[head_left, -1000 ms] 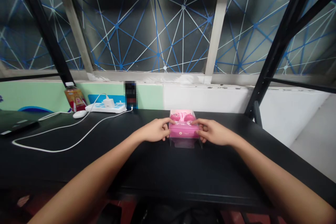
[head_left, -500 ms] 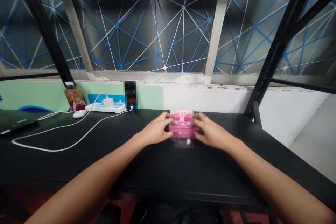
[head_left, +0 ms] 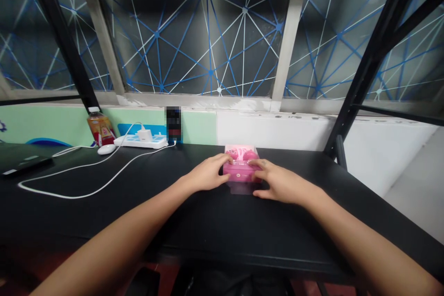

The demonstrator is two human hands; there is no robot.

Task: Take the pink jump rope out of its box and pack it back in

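A small pink box (head_left: 239, 175) stands on the black table, and pink contents show through its upper part. From its lower front edge a clear plastic flap (head_left: 240, 188) sticks out toward me. My left hand (head_left: 211, 172) grips the left side of the box, with the fingers at the top and the thumb at the front. At the right front of the box is my right hand (head_left: 279, 181). Its index finger lies over the front top edge, and its thumb is apart from the fingers, low beside the flap.
On the left of the table (head_left: 208, 231) lie a white cable (head_left: 72, 198), a white mouse (head_left: 106, 149) and a dark flat device (head_left: 27, 165). A power strip (head_left: 138, 140), a drink bottle (head_left: 100, 127) and a pixelated dark object (head_left: 174, 125) stand at the back. Black frame posts (head_left: 364, 64) flank the table.
My right hand has shifted from the box's right side toward its front and left. Its thumb has dropped away from the box to the flap. My left hand stays on the box.
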